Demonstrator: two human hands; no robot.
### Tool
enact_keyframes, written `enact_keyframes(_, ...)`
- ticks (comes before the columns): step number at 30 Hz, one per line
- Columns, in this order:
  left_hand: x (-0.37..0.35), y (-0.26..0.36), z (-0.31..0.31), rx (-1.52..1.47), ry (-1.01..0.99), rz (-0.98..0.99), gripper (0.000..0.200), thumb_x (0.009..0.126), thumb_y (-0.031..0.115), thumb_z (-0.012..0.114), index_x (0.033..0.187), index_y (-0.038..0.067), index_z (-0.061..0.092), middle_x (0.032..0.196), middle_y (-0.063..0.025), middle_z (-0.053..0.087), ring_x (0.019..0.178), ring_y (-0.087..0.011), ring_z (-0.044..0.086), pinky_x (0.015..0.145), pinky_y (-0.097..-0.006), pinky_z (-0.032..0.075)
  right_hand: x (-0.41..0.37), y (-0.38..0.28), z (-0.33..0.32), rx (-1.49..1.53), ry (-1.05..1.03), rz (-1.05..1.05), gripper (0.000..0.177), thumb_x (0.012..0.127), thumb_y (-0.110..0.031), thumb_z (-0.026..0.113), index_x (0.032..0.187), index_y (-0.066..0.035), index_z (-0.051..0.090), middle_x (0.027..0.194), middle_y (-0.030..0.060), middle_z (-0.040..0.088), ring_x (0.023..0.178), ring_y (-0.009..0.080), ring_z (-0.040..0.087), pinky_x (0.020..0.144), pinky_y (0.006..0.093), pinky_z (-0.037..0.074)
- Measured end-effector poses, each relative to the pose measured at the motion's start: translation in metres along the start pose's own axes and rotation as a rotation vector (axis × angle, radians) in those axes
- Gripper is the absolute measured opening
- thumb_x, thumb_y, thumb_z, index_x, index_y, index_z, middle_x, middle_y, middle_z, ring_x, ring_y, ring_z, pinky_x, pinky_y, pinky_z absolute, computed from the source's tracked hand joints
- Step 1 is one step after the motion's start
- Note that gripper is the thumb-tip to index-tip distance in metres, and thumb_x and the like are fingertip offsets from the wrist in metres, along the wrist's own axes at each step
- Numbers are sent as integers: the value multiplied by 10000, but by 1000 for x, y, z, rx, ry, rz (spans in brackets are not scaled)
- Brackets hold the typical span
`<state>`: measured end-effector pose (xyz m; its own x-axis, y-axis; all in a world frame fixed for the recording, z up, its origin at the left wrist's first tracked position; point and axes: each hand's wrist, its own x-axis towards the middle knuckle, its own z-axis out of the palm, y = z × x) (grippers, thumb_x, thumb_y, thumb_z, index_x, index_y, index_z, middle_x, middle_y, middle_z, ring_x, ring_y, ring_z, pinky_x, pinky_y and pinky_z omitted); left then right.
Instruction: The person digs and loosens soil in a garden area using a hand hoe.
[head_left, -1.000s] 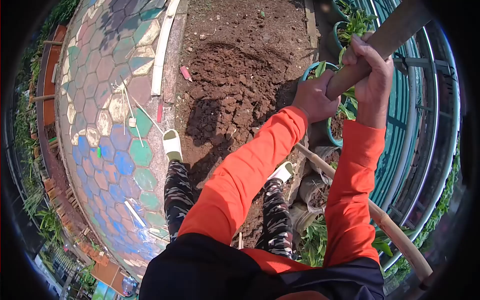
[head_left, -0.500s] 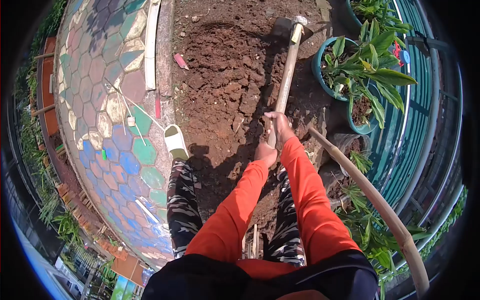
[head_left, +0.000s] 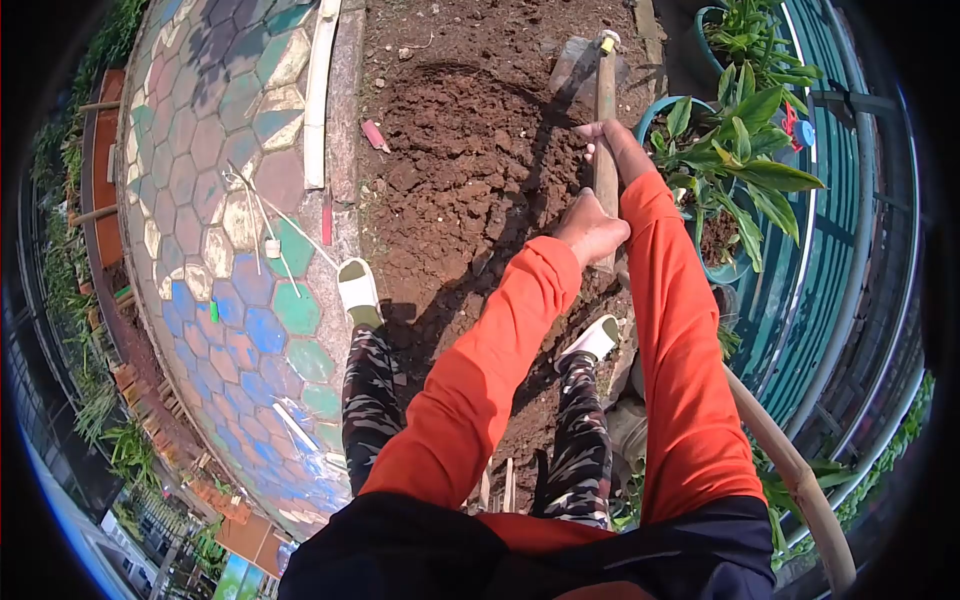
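Observation:
My left hand (head_left: 592, 230) is closed around the lower part of a hoe's wooden handle (head_left: 606, 90). Farther up the same handle, my right hand (head_left: 618, 148) grips it with the thumb side toward the blade. The wide, dirt-covered hoe blade (head_left: 573, 68) is at the far end, over the top right of the dug soil (head_left: 460, 150). Loose reddish-brown clods lie left of the handle.
Potted leafy plants (head_left: 745, 140) stand close on the right, by a green slatted fence (head_left: 835, 200). A bamboo pole (head_left: 785, 455) slants along my right side. Painted hexagonal paving (head_left: 240, 350) borders the soil on the left. My white shoes (head_left: 357, 285) flank the plot.
Both hands have moved forward and to the right with the hoe. My right hand is now farther up the handle, with a wider gap between the hands. My right shoe has come into view.

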<state>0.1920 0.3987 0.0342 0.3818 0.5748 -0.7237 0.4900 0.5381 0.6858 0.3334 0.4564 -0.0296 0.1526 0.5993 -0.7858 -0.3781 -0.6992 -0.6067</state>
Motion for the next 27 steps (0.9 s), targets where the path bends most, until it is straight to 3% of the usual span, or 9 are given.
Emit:
enact_keyframes(1,-5,-19,4,50,36,-36,515,686,138,632,1127,-77,475,1054,-256,619,999,-344,620,864,-389,481,8,13,7,-88,84,99,199,748,-164,630,902,-38,625,637,32,539,565,163,545,557,302,486)
enact_keyframes(6,-65,-173,26,150,142,-248,421,712,118,597,1125,36,578,968,-224,659,944,-353,649,797,-401,492,-33,137,39,183,139,273,122,752,-48,632,763,-46,510,579,32,465,420,169,445,423,340,448)
enact_keyframes(11,-139,-215,40,55,113,-326,422,714,188,625,1106,37,591,937,-258,651,958,-394,631,807,-434,504,-102,186,50,252,44,319,121,765,-60,644,770,-31,527,568,26,461,436,155,456,433,330,430)
enact_keyframes(14,-172,-224,46,310,108,-422,519,713,217,655,1202,93,531,920,-253,651,921,-405,636,790,-455,513,-126,225,46,336,63,427,183,737,-55,657,682,-80,484,556,29,471,422,152,454,427,304,408)
enact_keyframes(18,-209,-257,60,380,179,-316,528,709,245,677,1195,116,517,896,-247,653,833,-424,641,737,-483,520,-168,238,49,334,107,487,190,731,-75,670,684,-88,486,560,33,477,437,159,466,450,306,417)
enact_keyframes(21,-208,-261,57,323,207,-120,519,709,243,682,1185,118,517,886,-252,648,832,-420,641,710,-486,518,-201,200,48,408,65,382,207,725,-79,682,688,-81,478,562,34,476,462,167,481,480,306,424)
enact_keyframes(23,-177,-241,54,265,248,93,401,720,193,673,1090,97,550,847,-240,646,787,-422,641,658,-485,513,-214,149,48,328,33,69,223,718,-71,693,703,-67,471,570,33,476,489,171,497,509,296,424)
enact_keyframes(26,-100,-142,40,153,349,604,329,692,186,719,950,44,572,729,-206,642,689,-397,650,590,-446,519,-227,22,47,215,34,-337,224,712,-45,700,784,-50,487,626,47,507,525,173,519,525,296,428)
enact_keyframes(27,-87,-74,23,133,263,587,315,682,188,738,926,65,582,741,-184,650,685,-378,655,586,-426,522,-223,-16,36,184,-26,-481,225,716,-53,704,799,-54,495,644,60,525,537,176,529,540,297,438)
